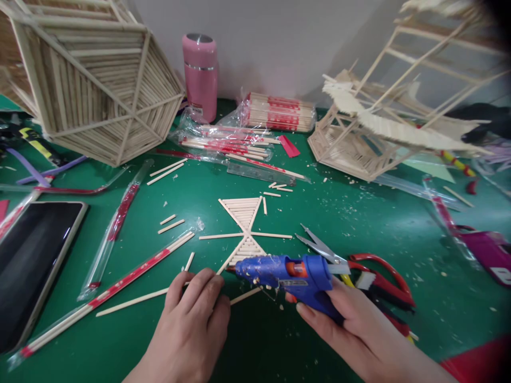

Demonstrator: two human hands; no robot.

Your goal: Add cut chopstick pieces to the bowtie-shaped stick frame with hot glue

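Note:
My right hand (355, 319) grips a blue hot glue gun (263, 270) by its handle, with a glue stick poking from its back. The nozzle points left, close to the lower-left spoke of a flat frame of wooden sticks (241, 210). Two opposite wedges of that frame are filled with short sticks; the gun hides part of the lower wedge. My left hand (195, 314) is closed, its fingertips at the end of the lower-left spoke. Loose sticks (136, 302) lie beside and partly behind this hand.
Scissors (319, 244) and red-handled pliers (387, 282) lie right of the gun. At left are a phone (43, 255) and wrapped chopsticks (136, 274). Two stick structures (99, 90) (359, 133), a pink bottle (200, 77) and chopstick packs (279, 111) stand or lie behind.

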